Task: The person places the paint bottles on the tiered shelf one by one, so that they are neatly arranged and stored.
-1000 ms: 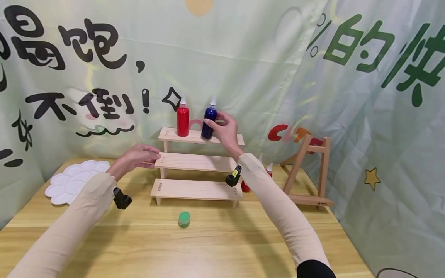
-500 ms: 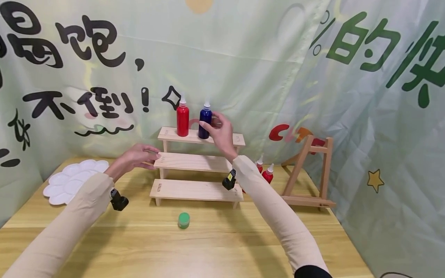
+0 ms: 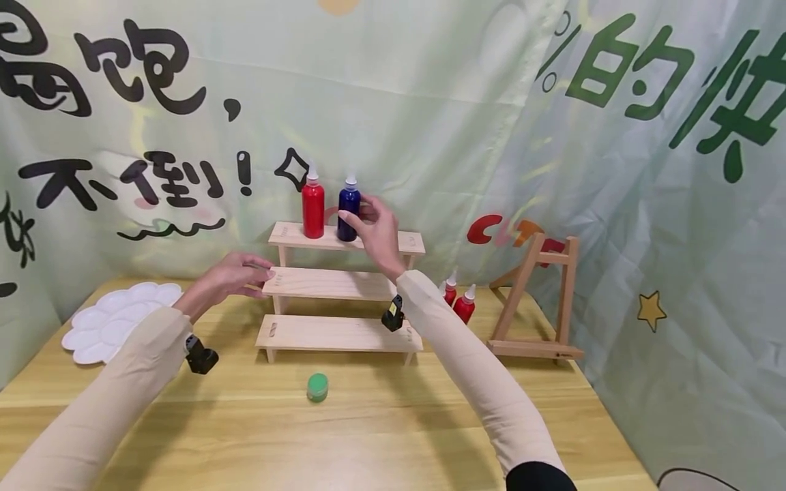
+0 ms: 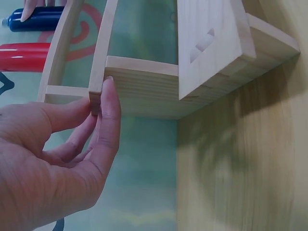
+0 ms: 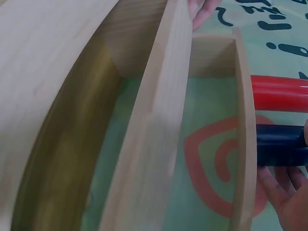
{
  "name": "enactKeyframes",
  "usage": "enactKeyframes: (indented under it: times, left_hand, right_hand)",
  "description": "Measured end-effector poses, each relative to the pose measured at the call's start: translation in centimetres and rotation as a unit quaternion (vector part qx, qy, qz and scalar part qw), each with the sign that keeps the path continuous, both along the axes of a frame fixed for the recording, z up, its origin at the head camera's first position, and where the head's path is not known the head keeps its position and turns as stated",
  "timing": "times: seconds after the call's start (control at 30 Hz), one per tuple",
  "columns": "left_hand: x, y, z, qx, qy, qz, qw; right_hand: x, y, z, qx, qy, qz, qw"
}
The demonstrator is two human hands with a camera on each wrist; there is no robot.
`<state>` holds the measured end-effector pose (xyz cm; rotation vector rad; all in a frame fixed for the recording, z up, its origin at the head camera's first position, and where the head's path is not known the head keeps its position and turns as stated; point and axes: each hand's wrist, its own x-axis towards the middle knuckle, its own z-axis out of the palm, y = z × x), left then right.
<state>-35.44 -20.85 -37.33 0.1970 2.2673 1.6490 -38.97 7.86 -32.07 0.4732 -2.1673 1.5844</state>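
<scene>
A three-tier wooden display stand (image 3: 331, 283) stands on the table. My left hand (image 3: 236, 275) pinches the left end of its middle tier; the left wrist view shows the thumb and fingers (image 4: 109, 110) on either face of the board. On the top tier, my right hand (image 3: 376, 235) grips a dark blue squeeze bottle (image 3: 348, 215) between thumb and fingers. The bottle is upright, its base at the board in the right wrist view. A red squeeze bottle (image 3: 313, 211) with a white nozzle stands just left of it, a small gap between them.
A white flower-shaped palette (image 3: 117, 324) lies at the left. A green-lidded small jar (image 3: 317, 387) sits in front of the stand. Red bottles (image 3: 464, 307), partly behind my right sleeve, stand right of it. A small wooden easel (image 3: 540, 300) is at the right. A printed cloth (image 3: 399, 102) hangs behind.
My right hand has moved the blue bottle left along the top tier, closer to the red one. The left hand keeps its hold on the stand. The head view has shifted slightly.
</scene>
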Motion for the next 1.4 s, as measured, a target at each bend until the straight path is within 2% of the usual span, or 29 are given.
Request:
enactKeyframes:
  times: [0.2, 0.3, 0.5, 0.63, 0.87, 1.07, 1.23, 1.4]
  left_hand:
    - [0.1, 0.6, -0.1, -0.007, 0.009, 0.009, 0.9999]
    - [0.2, 0.7, -0.1, -0.01, 0.013, 0.008, 0.9998]
    - [0.2, 0.4, 0.0, -0.006, 0.023, 0.003, 0.9997]
    - [0.2, 0.4, 0.1, -0.011, 0.028, 0.005, 0.9995]
    - [0.4, 0.5, 0.0, -0.014, 0.028, 0.013, 0.9994]
    - [0.5, 0.1, 0.1, -0.01, 0.034, 0.005, 0.9994]
    - [0.6, -0.2, 0.2, -0.012, 0.031, 0.005, 0.9994]
    - [0.7, 0.3, 0.2, -0.012, 0.025, 0.004, 0.9996]
  right_hand:
    - [0.7, 1.0, 0.3, 0.056, -0.027, -0.006, 0.9981]
    - [1.2, 1.7, 0.2, 0.073, -0.023, -0.009, 0.997]
    - [2.8, 3.1, -0.3, 0.055, 0.023, 0.0, 0.9982]
    - [3.8, 4.1, -0.6, 0.05, 0.035, -0.006, 0.9981]
    - [4.9, 6.4, -1.1, 0.046, 0.021, -0.019, 0.9985]
    - [6.2, 7.9, -1.4, 0.043, 0.022, -0.03, 0.9984]
    - [7.3, 9.0, -2.2, 0.051, 0.024, -0.031, 0.9979]
    - [8.2, 10.5, -3.1, 0.05, 0.031, -0.038, 0.9975]
